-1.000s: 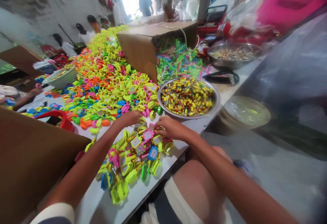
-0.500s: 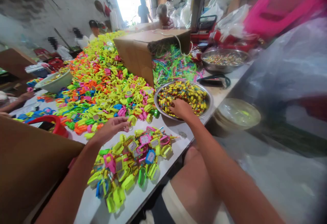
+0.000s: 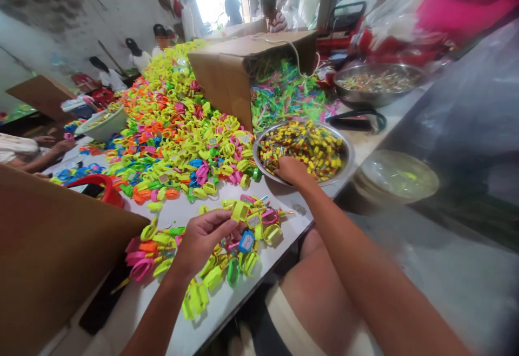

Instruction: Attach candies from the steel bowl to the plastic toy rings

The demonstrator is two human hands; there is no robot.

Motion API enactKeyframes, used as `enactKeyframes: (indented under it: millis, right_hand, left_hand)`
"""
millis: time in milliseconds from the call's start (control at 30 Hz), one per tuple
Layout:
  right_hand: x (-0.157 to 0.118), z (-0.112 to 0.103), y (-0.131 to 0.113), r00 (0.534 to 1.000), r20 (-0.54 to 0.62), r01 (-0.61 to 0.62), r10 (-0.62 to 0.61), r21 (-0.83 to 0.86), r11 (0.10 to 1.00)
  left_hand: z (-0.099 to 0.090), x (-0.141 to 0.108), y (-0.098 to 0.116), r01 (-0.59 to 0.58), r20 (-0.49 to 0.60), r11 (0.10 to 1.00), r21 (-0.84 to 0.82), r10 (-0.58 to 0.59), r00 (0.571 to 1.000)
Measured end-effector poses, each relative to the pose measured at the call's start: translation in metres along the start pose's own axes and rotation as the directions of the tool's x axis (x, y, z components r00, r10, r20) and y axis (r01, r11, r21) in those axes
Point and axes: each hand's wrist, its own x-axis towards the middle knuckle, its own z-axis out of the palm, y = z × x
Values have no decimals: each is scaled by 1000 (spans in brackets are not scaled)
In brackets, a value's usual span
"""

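Observation:
My left hand (image 3: 211,232) holds a yellow-green plastic piece (image 3: 240,211) between thumb and fingers, above a small pile of colourful watch-like pieces (image 3: 213,277) near the table's front edge. My right hand (image 3: 292,171) reaches into a metal bowl (image 3: 349,156) of small yellow items (image 3: 310,145). Its fingertips are down among them at the bowl's near left side, closed on something small I cannot make out. Behind lies a large heap of yellow, orange, pink, blue and green pieces (image 3: 178,129).
A cardboard box (image 3: 221,77) of colourful strips lies behind the bowl. Another metal bowl (image 3: 379,99) stands at back right. At left are a brown carton (image 3: 60,253), a red container (image 3: 115,191) and a person's hands (image 3: 62,146). Other people are farther back.
My left hand has moved right from the large heap's edge to above the small pile, with the yellow-green piece. My right hand remains in the bowl. The view has shifted.

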Motion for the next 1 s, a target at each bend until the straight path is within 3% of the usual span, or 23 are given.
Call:
enactKeyframes:
  millis: [167,333,500,633,700,767,800,833,900,1000]
  right_hand:
    - [0,-1,1,1000,0,-29,29,55,998]
    - [-9,-8,0,987,-140,-46,72,182,982]
    - [-22,-23,2,945,-326,142,-7,392,909]
    - [-37,-43,6,914,-387,340,-120,571,747]
    - [-57,-53,7,898,-412,414,-153,677,609]
    - [-92,-59,4,876,-449,482,-176,810,334]
    - [-114,-59,2,871,-452,481,-193,865,141]
    - [-138,-55,-2,869,-443,457,-221,889,14]
    - [-187,-41,-13,905,-293,301,-307,953,-24]
    - [-241,-8,-29,960,-130,130,-250,991,-16]
  left_hand:
    - [16,-9,3,48,-16,971,-233,-53,998]
    - [40,-17,17,63,-85,801,-595,-141,986]
    - [58,-22,16,72,-71,633,-771,-197,978]
    - [64,-25,13,97,-33,542,-835,-225,974]
    - [66,-27,14,95,-29,504,-859,-233,972]
    - [71,-28,16,77,-39,461,-884,-238,971]
    - [74,-29,17,62,-52,450,-891,-236,970]
    - [77,-29,17,46,-66,450,-892,-230,971]
    - [84,-29,16,15,-96,487,-873,-204,974]
    - [96,-27,13,-40,-147,554,-832,-150,978]
